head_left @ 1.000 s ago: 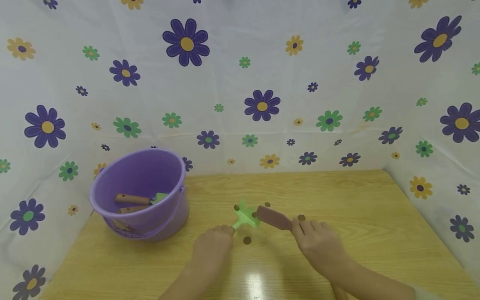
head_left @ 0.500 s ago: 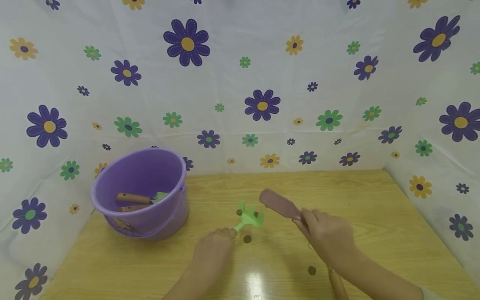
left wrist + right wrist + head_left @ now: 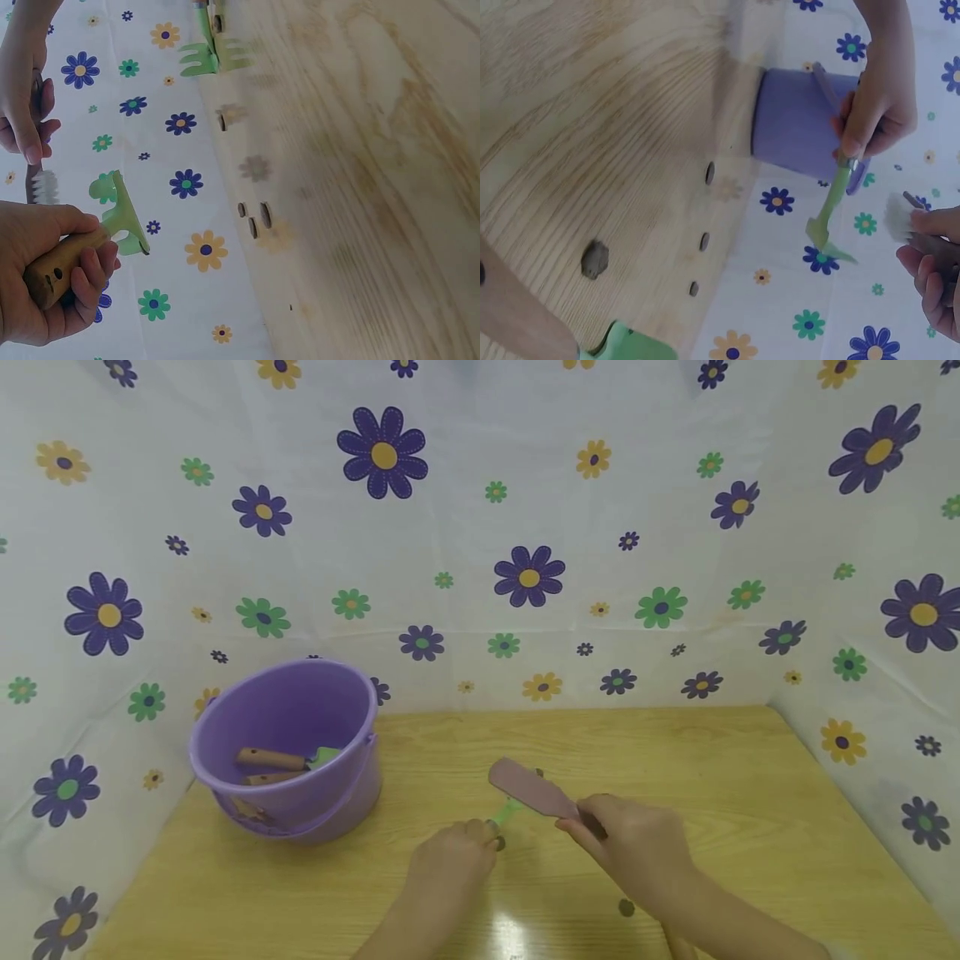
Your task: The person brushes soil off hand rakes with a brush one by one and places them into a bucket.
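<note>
My left hand (image 3: 453, 864) grips the wooden handle (image 3: 64, 270) of a green pronged tool (image 3: 124, 214), held above the table. In the left wrist view a small dark spot shows at the tool's lower edge. My right hand (image 3: 641, 843) holds a brown-pink brush (image 3: 532, 789) by its narrow end. Its white bristles (image 3: 900, 217) face the green tool, and its flat back hides most of that tool in the head view. Whether they touch, I cannot tell. Several dark flat pieces (image 3: 595, 259) lie on the wooden table (image 3: 705, 777), one (image 3: 626, 907) near my right forearm.
A purple bucket (image 3: 360, 793) stands at the left, with wooden-handled tools (image 3: 272, 758) inside. Another wooden-handled green tool (image 3: 634, 345) lies on the table at the near right, partly under my right forearm in the head view. Flowered cloth (image 3: 465, 527) hangs behind and at both sides.
My left hand has shifted right and the green tool has tilted up from its flatter pose. The brush rose and swung right, then came down and left in front of the tool.
</note>
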`<state>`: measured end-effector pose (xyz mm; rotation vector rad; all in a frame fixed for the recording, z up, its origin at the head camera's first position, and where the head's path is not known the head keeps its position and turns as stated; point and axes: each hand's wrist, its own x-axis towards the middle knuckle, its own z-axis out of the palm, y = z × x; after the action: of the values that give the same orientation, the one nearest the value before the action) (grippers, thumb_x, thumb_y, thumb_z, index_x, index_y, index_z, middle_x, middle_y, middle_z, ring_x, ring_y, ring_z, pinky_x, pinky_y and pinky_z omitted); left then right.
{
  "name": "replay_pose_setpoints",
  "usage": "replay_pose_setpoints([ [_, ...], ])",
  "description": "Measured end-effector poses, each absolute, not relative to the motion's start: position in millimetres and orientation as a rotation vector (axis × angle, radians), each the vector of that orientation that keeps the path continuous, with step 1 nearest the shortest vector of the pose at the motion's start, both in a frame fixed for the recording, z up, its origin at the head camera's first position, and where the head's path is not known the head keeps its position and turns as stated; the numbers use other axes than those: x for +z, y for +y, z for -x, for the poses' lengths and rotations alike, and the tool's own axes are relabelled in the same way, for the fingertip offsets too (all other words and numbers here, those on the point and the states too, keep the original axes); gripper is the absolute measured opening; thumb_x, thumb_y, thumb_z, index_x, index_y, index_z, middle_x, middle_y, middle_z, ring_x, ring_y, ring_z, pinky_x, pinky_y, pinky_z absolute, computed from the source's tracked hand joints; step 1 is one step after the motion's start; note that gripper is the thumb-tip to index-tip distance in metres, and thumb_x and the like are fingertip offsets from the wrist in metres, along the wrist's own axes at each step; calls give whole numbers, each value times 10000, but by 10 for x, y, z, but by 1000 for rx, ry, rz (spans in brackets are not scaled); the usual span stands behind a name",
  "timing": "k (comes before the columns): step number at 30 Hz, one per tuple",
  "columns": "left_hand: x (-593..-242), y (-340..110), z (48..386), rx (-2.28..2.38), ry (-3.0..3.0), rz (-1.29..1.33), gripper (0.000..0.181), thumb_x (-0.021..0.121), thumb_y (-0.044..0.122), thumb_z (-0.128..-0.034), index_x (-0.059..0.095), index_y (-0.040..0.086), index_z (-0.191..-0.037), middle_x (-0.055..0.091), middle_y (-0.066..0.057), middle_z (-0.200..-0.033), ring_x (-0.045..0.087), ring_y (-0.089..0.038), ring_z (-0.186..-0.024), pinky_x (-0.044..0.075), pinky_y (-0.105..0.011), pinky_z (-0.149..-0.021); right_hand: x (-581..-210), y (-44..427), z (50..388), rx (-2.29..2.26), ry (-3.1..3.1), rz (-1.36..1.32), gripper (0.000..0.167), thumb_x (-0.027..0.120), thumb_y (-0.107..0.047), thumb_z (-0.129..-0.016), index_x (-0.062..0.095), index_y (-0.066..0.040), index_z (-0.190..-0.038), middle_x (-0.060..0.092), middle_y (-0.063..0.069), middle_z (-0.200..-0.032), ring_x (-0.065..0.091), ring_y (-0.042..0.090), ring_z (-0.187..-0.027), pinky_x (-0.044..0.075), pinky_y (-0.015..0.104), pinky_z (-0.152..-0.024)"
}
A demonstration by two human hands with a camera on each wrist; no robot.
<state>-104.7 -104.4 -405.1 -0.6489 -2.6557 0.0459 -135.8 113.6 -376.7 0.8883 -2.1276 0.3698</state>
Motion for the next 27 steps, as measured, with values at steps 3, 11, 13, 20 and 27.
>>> replay_pose_setpoints([
  [3,-4044,-1008,1047,-26,-2645,633,130,713,176,-836,672,56,-807,528,29,-579,392,-1,-439,335,-50,-394,-3774,1092,1318,389,-2129,-911,610,350,-535,-970,675,-90,-709,589,-67,-522,424,-28,-361,258,45,-348],
  [11,-3973,-954,999,-117,-2592,602,184,727,137,-818,603,47,-716,451,37,-543,288,-9,-453,272,-66,-376,-3869,1050,1286,353,-2126,-939,597,331,-509,-987,631,-110,-659,544,-91,-507,394,-44,-382,223,49,-345],
  [13,-3958,-949,989,-113,-2591,606,171,723,136,-822,609,55,-722,456,35,-554,294,-12,-457,285,-72,-373,-3893,1051,1292,338,-2129,-944,605,324,-501,-992,628,-107,-649,541,-86,-503,379,-44,-380,211,46,-346],
  [20,-3957,-949,973,-126,-2577,601,183,743,163,-803,634,39,-726,497,18,-550,367,-22,-426,315,-75,-367,-3936,1105,1356,274,-2216,-904,648,253,-502,-989,607,-108,-616,542,-62,-484,338,-32,-347,166,54,-340],
  [27,-3964,-955,964,-156,-2588,629,172,748,156,-799,666,6,-779,539,7,-558,370,-3,-416,289,-39,-384,-3975,1161,1376,113,-2179,-867,637,194,-444,-1019,538,-96,-611,486,-46,-464,348,16,-316,139,92,-327],
])
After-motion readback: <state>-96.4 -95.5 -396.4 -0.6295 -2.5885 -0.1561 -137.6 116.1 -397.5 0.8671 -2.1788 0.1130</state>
